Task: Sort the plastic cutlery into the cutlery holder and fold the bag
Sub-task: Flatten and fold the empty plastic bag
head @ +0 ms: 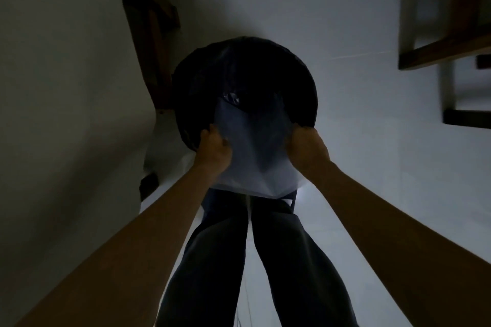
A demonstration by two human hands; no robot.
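Gripping the pale bag [255, 156] over the near rim of a dark round bin [244, 71], left hand [214, 150] and right hand [305, 146] pinch its side edges; even tension should keep any fold square.

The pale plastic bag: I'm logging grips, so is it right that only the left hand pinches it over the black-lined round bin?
Not quite. In the head view both hands pinch the pale plastic bag: left hand and right hand, one at each side, over the black-lined round bin.
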